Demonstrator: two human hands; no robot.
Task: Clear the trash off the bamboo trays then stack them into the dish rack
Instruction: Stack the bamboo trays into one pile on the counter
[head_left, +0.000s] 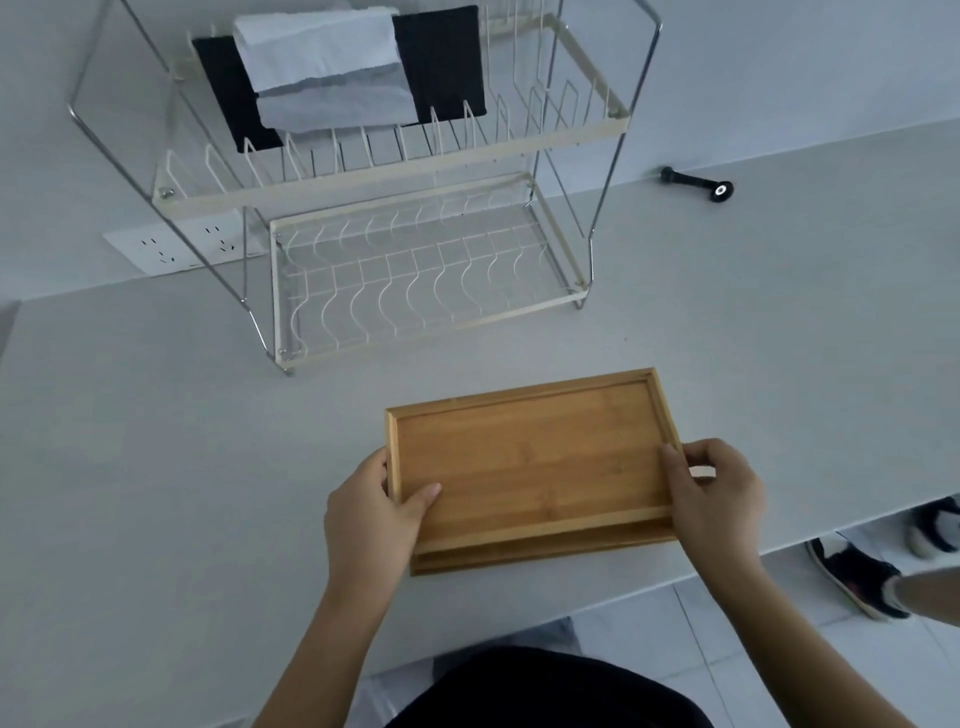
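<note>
A bamboo tray (530, 457) sits on top of a second bamboo tray (540, 553) near the table's front edge; no trash shows on it. My left hand (371, 512) grips the top tray's left rim, thumb inside. Gripping its right rim is my right hand (719, 499), thumb over the edge. The two-tier wire dish rack (415, 275) stands behind the trays. Its lower tier is bare. On its upper tier lie black and light grey cloths (332, 73).
A small black dumbbell-shaped object (698, 184) lies at the back right by the wall. A wall socket (176, 247) sits behind the rack's left leg. Another person's shoes (857, 577) stand on the floor past the table's right edge.
</note>
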